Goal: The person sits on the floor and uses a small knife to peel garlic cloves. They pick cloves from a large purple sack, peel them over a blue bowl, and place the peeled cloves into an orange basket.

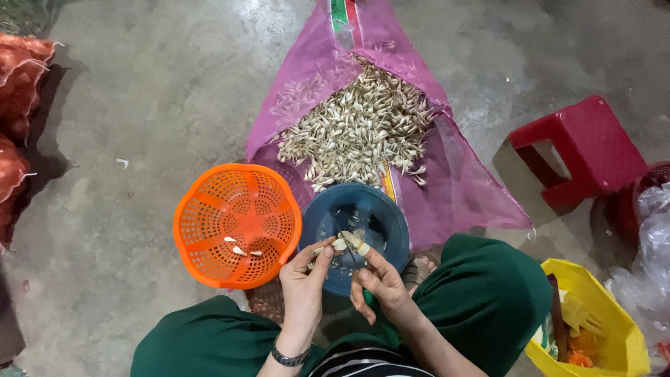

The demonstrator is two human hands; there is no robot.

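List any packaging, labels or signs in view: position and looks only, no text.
Purple mesh sack: spread flat on the concrete floor ahead, garlic cloves heaped on it.
Sack label strip: top edge, narrow, green, white and red.
Yellow plastic bag: lower right, open, orange and yellow items inside.
Clear plastic bag: right edge, crumpled.
Orange-red mesh sacks: left edge, filled.
No signs or screens.

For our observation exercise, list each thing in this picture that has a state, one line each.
Orange plastic basket: upright, holds a few cloves.
Blue plastic bowl: upright, some scraps inside.
Pink mesh sack: spread flat, heaped with garlic cloves.
Red plastic stool: upright, unoccupied.
Left hand, right hand: gripping one clove.
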